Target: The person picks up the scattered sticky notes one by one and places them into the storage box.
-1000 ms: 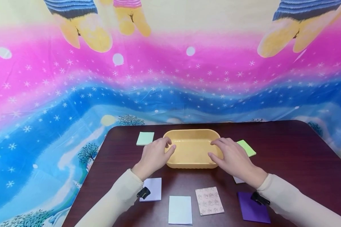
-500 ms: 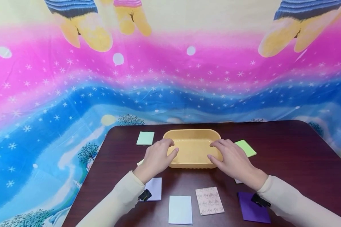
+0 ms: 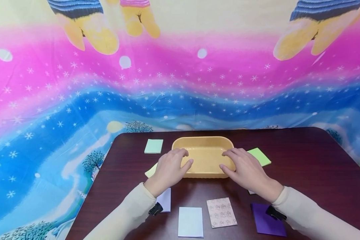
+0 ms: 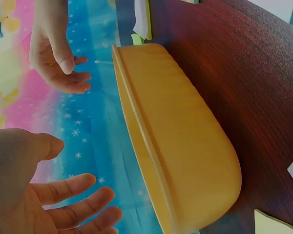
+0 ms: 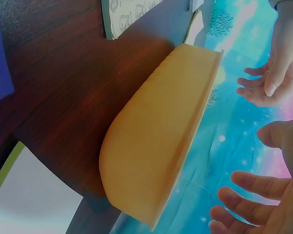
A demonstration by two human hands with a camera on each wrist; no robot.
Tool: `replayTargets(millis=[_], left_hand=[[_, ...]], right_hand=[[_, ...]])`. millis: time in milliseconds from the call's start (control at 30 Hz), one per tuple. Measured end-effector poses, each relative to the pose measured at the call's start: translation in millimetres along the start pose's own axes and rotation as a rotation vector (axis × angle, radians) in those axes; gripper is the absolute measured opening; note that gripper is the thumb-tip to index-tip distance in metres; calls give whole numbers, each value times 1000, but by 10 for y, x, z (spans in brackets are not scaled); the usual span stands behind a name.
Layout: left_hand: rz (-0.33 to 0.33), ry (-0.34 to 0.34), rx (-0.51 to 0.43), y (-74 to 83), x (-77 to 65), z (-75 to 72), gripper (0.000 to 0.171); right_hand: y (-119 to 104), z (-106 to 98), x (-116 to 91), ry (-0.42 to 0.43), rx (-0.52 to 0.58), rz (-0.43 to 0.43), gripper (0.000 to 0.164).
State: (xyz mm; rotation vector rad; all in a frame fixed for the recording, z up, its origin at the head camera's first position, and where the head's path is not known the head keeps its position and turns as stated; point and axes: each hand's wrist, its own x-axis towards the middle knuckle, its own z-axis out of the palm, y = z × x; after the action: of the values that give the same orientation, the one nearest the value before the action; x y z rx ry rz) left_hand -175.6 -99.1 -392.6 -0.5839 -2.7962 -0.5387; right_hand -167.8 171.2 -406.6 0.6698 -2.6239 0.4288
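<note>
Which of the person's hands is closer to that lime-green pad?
Right. The right hand is beside the lime-green pad; the left hand is at the opposite end of the yellow tub.

1 tray; 8 visible paper pads; 1 table.

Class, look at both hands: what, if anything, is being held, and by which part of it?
Nothing is held. The left hand and right hand hang above the tray; the wrist views show gaps between their fingers and it.
</note>
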Motion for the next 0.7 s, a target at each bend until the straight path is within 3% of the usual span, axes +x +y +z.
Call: replayTargets(millis=[700], left_hand=[[18,-18,-1,120,-6,72,30]], right_hand=[[86,4,-22,-11,-1,24,41]])
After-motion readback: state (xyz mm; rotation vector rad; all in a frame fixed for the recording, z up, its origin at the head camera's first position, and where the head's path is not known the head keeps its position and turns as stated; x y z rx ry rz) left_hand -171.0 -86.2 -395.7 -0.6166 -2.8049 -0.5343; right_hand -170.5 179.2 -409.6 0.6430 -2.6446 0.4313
